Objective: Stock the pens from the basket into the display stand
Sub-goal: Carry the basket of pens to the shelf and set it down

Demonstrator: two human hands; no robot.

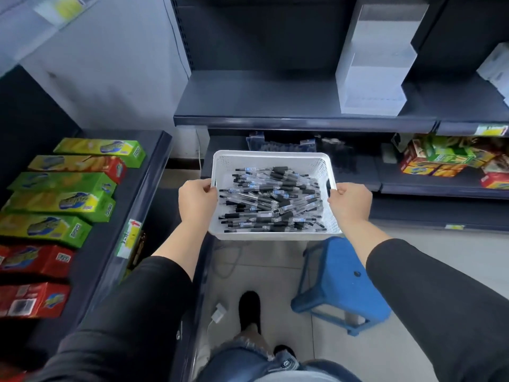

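Note:
A white perforated basket (271, 156) is held up in the air in front of me, above the floor. It is filled with several clear pens with black grips (271, 201), lying in a loose heap. My left hand (197, 201) grips the basket's left rim and my right hand (349, 204) grips its right rim. A clear tiered display stand (377, 64) sits on the dark shelf at the upper right, and its compartments look bare.
A dark shelf (275, 119) runs across ahead, just beyond the basket. Green and red snack boxes (68, 199) lie on the shelf unit to my left. A blue plastic stool (344, 282) stands on the floor below the basket. More snack boxes (440, 161) fill the lower right shelf.

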